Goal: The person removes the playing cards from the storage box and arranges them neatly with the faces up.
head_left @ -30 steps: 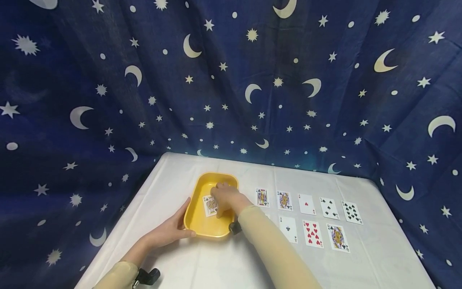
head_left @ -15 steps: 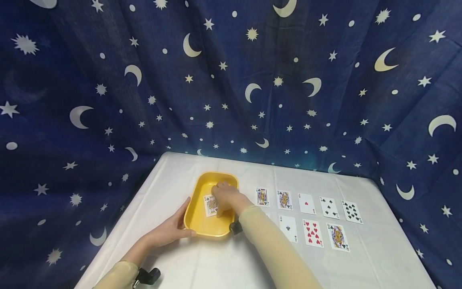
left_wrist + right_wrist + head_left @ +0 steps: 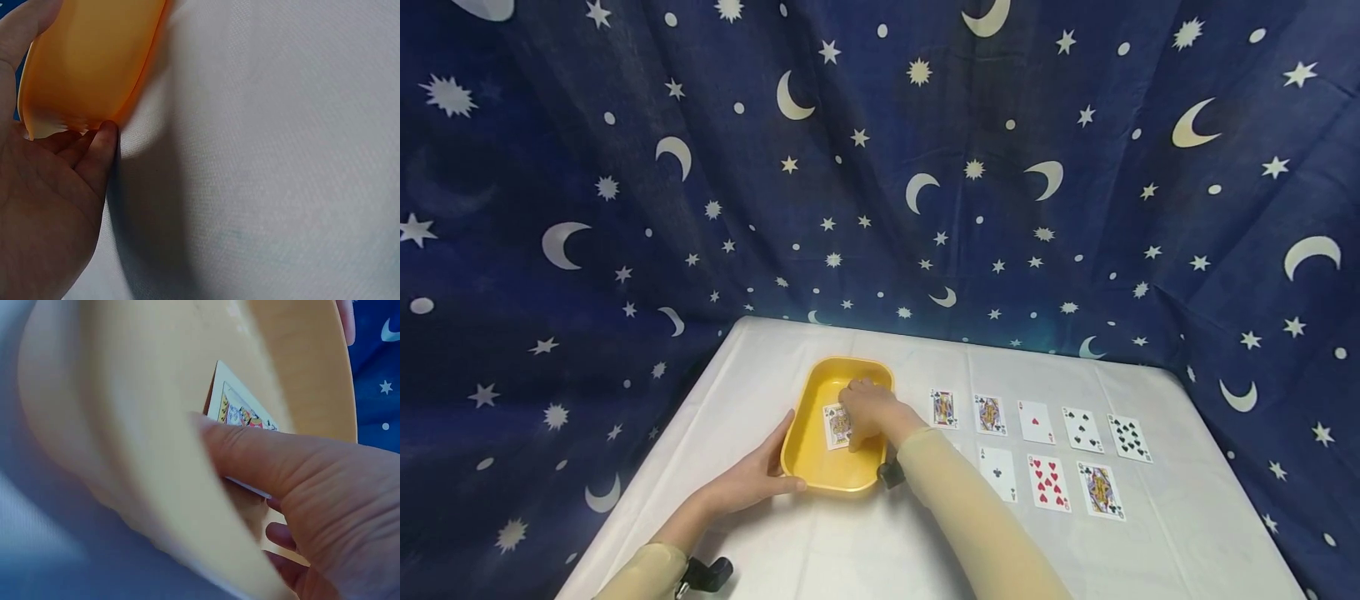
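A shallow yellow tray (image 3: pixel 799 454) stands on the white-covered table, at the left in the head view. My left hand (image 3: pixel 745 482) holds its near left corner, thumb at the rim; in the left wrist view the fingers (image 3: pixel 103 150) lie against the outside of the tray wall. Inside the tray, my right hand (image 3: pixel 874 412) pinches a playing card (image 3: pixel 837 427), a black-suited face card, facing up. In the right wrist view the thumb lies across the card's face (image 3: pixel 240 412), fingers behind it, with one card edge tilted up. The hand hides part of the card.
Right of the tray, playing cards lie face up in two rows, among them a jack (image 3: pixel 943 409), an ace of hearts (image 3: pixel 1036 422), an ace of clubs (image 3: pixel 997 473) and a queen (image 3: pixel 1101 490). My right sleeve (image 3: pixel 977 517) partly covers another card. A dark starry curtain (image 3: pixel 880 208) hangs behind.
The card in the tray has shifted very slightly right with my right fingers. My left hand and the tray stay where they were, and the cards in rows lie unchanged.
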A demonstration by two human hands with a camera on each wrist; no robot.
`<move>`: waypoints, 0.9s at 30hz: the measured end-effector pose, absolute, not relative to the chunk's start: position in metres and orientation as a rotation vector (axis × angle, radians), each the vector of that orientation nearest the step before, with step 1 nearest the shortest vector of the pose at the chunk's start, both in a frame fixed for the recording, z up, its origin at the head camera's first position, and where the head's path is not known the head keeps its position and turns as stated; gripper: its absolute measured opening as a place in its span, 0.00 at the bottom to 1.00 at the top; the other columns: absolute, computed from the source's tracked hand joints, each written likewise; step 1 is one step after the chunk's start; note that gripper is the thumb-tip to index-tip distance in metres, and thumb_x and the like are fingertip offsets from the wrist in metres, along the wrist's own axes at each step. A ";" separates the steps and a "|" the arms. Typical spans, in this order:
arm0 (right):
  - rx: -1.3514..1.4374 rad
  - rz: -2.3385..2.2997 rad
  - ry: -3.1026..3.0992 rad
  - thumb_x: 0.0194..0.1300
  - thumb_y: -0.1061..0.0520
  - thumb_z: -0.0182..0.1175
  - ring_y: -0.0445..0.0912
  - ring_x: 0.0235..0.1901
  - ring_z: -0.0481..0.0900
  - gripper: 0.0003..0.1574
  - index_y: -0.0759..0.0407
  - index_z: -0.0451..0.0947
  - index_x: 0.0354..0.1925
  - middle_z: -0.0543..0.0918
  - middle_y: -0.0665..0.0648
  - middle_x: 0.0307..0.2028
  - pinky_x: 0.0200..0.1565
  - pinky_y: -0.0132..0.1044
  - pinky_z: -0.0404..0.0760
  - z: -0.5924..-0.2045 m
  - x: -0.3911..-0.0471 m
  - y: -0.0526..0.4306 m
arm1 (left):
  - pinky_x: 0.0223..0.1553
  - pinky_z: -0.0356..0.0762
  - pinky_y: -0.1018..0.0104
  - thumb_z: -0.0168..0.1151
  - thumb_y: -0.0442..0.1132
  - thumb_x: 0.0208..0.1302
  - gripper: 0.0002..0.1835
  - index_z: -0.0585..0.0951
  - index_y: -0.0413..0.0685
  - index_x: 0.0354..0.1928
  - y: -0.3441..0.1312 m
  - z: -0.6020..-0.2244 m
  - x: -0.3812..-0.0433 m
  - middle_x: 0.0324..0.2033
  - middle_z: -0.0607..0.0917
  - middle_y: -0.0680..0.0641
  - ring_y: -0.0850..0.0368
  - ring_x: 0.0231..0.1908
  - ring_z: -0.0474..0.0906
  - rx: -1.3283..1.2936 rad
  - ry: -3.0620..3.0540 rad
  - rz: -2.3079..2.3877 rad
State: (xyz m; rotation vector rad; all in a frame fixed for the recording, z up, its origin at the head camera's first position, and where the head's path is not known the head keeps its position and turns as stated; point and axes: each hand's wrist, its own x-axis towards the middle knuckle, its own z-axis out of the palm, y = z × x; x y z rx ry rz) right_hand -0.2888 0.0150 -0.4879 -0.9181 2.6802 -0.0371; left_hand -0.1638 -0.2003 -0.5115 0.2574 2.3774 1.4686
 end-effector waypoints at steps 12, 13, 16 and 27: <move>-1.016 -0.124 2.737 0.30 0.38 0.77 0.42 0.46 0.62 0.45 0.47 0.73 0.48 0.69 0.47 0.47 0.51 0.35 0.70 -0.486 -0.291 0.027 | 0.66 0.46 0.52 0.71 0.48 0.49 0.58 0.39 0.73 0.71 -0.208 -0.535 -0.173 0.70 0.41 0.64 0.59 0.69 0.41 0.295 2.402 1.443; -1.019 -0.141 2.748 0.30 0.38 0.77 0.42 0.47 0.62 0.45 0.47 0.73 0.49 0.69 0.47 0.47 0.52 0.35 0.70 -0.484 -0.291 0.029 | 0.66 0.46 0.52 0.71 0.49 0.49 0.57 0.39 0.74 0.71 -0.208 -0.536 -0.174 0.70 0.41 0.64 0.59 0.69 0.42 0.301 2.401 1.443; -1.043 -0.165 2.785 0.32 0.37 0.76 0.42 0.48 0.61 0.46 0.47 0.73 0.52 0.69 0.47 0.49 0.56 0.35 0.67 -0.476 -0.291 0.037 | 0.66 0.47 0.52 0.72 0.49 0.49 0.57 0.39 0.75 0.71 -0.209 -0.537 -0.173 0.70 0.41 0.64 0.59 0.69 0.43 0.309 2.389 1.457; -1.002 -0.355 2.865 0.33 0.37 0.76 0.42 0.53 0.60 0.57 0.47 0.67 0.62 0.67 0.47 0.55 0.60 0.38 0.65 -0.446 -0.290 0.093 | 0.66 0.48 0.50 0.71 0.52 0.49 0.57 0.38 0.77 0.70 -0.208 -0.535 -0.172 0.70 0.42 0.65 0.58 0.69 0.44 0.285 2.405 1.419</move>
